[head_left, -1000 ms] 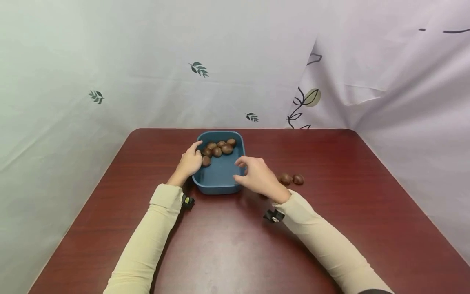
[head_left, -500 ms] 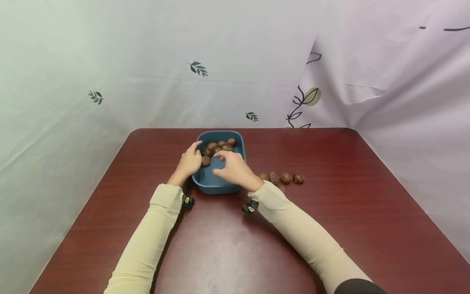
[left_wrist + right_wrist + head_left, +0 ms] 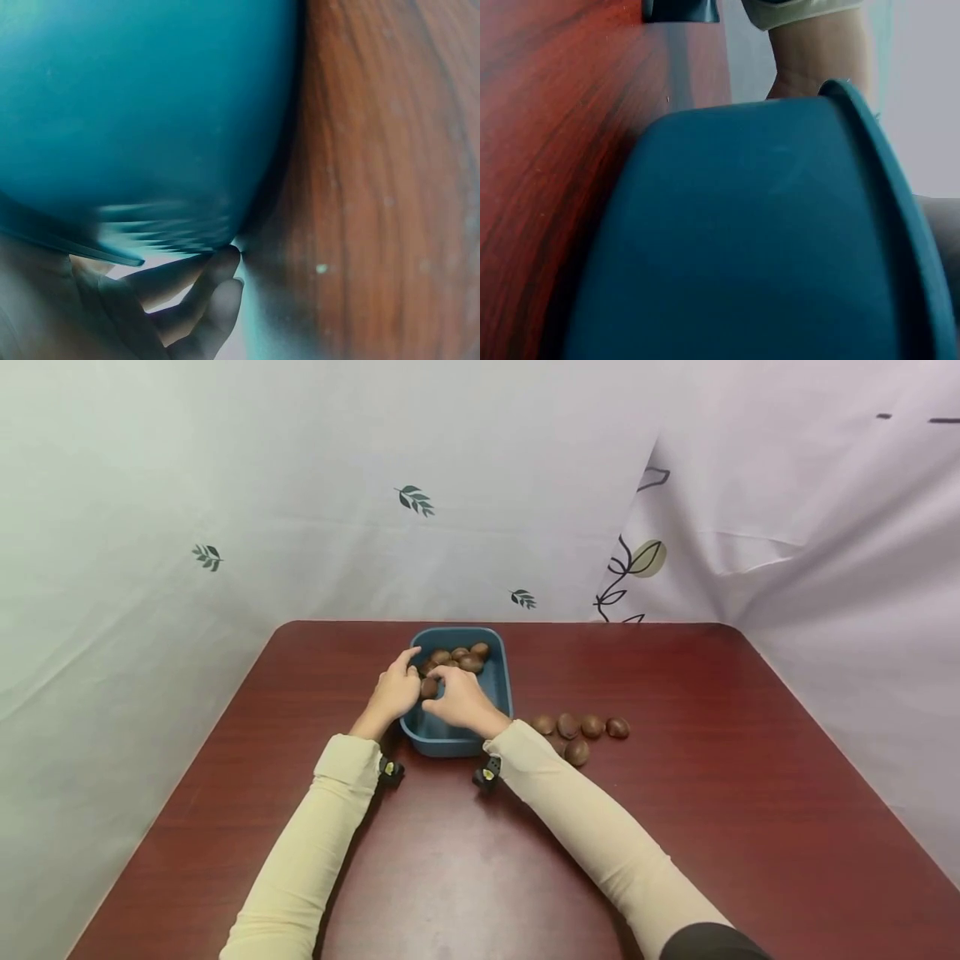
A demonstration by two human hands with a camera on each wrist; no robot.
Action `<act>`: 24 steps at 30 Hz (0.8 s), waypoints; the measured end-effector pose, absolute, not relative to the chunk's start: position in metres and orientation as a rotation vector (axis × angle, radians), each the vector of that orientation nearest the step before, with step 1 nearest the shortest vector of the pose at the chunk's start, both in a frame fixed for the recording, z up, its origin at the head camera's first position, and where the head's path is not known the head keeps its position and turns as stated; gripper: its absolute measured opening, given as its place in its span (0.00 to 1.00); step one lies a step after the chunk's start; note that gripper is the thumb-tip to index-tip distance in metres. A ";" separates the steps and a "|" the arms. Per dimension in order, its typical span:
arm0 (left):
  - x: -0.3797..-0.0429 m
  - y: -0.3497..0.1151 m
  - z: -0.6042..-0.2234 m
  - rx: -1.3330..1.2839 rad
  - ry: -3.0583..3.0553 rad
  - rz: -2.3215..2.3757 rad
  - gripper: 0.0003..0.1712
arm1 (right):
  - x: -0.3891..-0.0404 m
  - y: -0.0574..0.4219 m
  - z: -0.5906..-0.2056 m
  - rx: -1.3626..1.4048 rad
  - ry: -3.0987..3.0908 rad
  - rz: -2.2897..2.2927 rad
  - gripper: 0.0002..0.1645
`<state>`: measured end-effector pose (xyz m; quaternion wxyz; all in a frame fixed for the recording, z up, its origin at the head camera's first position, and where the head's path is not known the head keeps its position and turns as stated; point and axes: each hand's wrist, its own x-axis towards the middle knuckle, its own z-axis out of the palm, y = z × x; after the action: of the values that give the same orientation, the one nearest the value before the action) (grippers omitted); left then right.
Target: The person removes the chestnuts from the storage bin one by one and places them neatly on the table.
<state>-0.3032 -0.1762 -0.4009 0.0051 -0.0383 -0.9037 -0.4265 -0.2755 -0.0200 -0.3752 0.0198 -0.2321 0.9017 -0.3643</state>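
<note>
A blue rectangular box (image 3: pixel 450 748) stands toward the table's far side, with several brown chestnuts (image 3: pixel 470 663) gathered at its back. My left hand (image 3: pixel 395 690) grips the box's left wall; in the left wrist view its fingers (image 3: pixel 217 304) lie against the outside, below the rim. Reaching in over the right wall, my right hand (image 3: pixel 462 700) has thumb and forefinger around one chestnut (image 3: pixel 429 688) near the left wall. In the right wrist view the outer wall of the box (image 3: pixel 742 225) hides most of that hand.
To the right of the box, several more chestnuts (image 3: pixel 592 727) lie on the reddish wooden table (image 3: pixel 450 860), close beside the right forearm. A white patterned cloth (image 3: pixel 480 510) hangs behind the table.
My right hand has moved left from the box's right rim to the chestnut near the left wall. The chestnuts on the table show more fully. My left hand keeps its hold.
</note>
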 end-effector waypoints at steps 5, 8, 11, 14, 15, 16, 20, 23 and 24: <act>-0.303 -0.174 -0.399 -0.116 -2.826 -1.332 0.29 | -0.282 -0.023 -0.377 -0.677 2.793 -1.102 0.31; -0.302 -0.173 -0.398 -0.108 -2.835 -1.339 0.29 | -0.284 -0.025 -0.377 -0.678 2.787 -1.062 0.32; -0.301 -0.173 -0.396 -0.109 -2.828 -1.340 0.29 | -0.286 -0.027 -0.376 -0.697 2.765 -1.039 0.34; -0.302 -0.174 -0.395 -0.112 -2.821 -1.328 0.29 | -0.289 -0.029 -0.377 -0.710 2.734 -0.978 0.36; -0.302 -0.175 -0.395 -0.109 -2.822 -1.324 0.29 | -0.289 -0.029 -0.377 -0.713 2.727 -0.950 0.37; -0.302 -0.175 -0.395 -0.108 -2.825 -1.322 0.29 | -0.290 -0.030 -0.378 -0.712 2.720 -0.922 0.37; -0.303 -0.176 -0.398 -0.100 -2.850 -1.320 0.29 | -0.291 -0.032 -0.383 -0.705 2.712 -0.836 0.38; -0.302 -0.176 -0.399 -0.094 -2.849 -1.317 0.29 | -0.291 -0.032 -0.385 -0.700 2.715 -0.837 0.37; -0.302 -0.176 -0.399 -0.095 -2.847 -1.313 0.29 | -0.291 -0.032 -0.385 -0.701 2.715 -0.843 0.37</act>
<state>-0.3023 -0.1762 -0.3994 0.0026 -0.0303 -0.9076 -0.4187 -0.2910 -0.0322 -0.3851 0.1068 -0.2379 0.9220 -0.2861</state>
